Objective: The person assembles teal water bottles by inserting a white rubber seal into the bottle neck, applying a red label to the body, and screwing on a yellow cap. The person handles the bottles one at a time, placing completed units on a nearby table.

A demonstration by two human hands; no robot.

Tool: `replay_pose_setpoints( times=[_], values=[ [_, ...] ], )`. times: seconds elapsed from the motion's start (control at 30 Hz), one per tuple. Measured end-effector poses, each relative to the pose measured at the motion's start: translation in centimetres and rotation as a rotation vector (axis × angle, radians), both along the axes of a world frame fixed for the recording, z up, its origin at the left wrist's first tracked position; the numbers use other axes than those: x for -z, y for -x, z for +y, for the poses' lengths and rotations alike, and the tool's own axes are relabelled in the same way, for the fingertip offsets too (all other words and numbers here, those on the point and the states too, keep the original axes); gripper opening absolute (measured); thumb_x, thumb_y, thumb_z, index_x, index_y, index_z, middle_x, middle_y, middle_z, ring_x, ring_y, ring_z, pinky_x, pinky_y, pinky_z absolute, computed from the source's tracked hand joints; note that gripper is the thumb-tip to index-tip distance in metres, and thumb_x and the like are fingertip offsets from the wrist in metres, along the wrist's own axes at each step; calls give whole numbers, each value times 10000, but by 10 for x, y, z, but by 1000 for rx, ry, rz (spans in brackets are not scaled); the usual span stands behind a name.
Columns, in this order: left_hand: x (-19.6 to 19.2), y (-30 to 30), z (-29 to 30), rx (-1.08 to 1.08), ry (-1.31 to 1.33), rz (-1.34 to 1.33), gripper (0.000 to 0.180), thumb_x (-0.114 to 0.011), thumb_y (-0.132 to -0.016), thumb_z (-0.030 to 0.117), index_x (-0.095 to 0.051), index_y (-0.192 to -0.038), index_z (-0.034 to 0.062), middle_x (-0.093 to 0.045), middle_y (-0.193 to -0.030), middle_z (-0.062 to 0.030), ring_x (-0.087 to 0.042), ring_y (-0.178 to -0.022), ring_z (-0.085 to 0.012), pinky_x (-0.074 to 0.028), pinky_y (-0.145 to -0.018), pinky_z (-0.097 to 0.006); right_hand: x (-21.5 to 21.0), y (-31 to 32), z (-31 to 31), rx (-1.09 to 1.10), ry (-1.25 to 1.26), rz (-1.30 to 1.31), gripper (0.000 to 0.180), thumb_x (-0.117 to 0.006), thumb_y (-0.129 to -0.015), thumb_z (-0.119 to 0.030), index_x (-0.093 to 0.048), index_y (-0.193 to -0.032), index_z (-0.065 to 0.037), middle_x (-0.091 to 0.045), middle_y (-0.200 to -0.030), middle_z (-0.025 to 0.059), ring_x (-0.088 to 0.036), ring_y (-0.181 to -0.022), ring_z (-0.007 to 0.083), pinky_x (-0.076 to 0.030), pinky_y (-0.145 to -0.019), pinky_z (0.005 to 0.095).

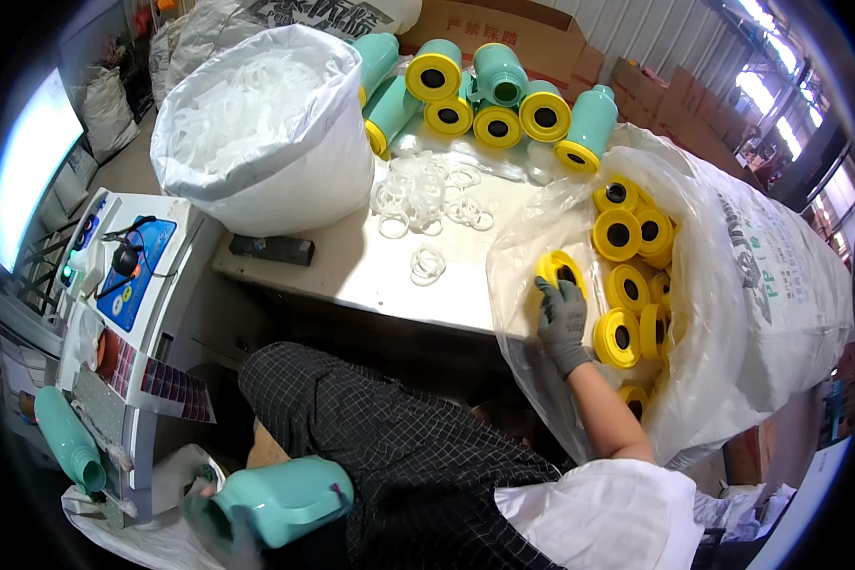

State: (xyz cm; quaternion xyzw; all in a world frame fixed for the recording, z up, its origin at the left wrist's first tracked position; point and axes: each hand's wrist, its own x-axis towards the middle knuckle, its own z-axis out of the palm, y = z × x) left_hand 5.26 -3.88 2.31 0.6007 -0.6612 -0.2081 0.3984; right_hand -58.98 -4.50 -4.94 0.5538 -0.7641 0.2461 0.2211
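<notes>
At the lower left, my left hand [220, 524], in a grey glove and smeared by motion, grips the open-mouthed end of a teal plastic jug shell [299, 496]. The shell lies sideways by my lap, its handle toward me. My gloved right hand [564, 328] is closed on the near rim of a yellow round cap with a dark centre [562, 269], at the mouth of a clear plastic liner. Several more yellow caps [617, 235] lie in that liner, inside a big white woven sack [769, 256].
Several teal shells with yellow bases [499, 123] stand and lie at the table's back. A white sack of translucent rings [266, 180] is at left, loose rings [413, 195] beside it, and a black block [272, 250] near the edge. Another shell [66, 437] lies far left by a white cabinet [176, 256].
</notes>
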Motion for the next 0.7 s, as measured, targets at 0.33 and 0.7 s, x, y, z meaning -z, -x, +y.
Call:
replay_pose_setpoints(
  times=[0.33,0.7],
  values=[
    [17,36,48,-603,57,777,467,-532,-1066,359,-564,-1374,10,-547,-1441,-179,-525,-1297,-339,-436,-1079,-463,60,-250,-98,-557,-170,-1209,381,-670,-1000,-266,-647,-1302,-34,-671,-1166,140,-636,-1060,259,-513,-962,380],
    [87,60,66,-547,-24,1342,529,-424,-1111,386,-459,-1523,55,-554,-1484,-105,-558,-1315,-257,-443,-1124,-405,12,-254,-98,-753,-297,-1224,423,-757,-922,-243,-654,-1239,17,-664,-1109,133,-630,-974,203,-529,-877,354]
  ],
)
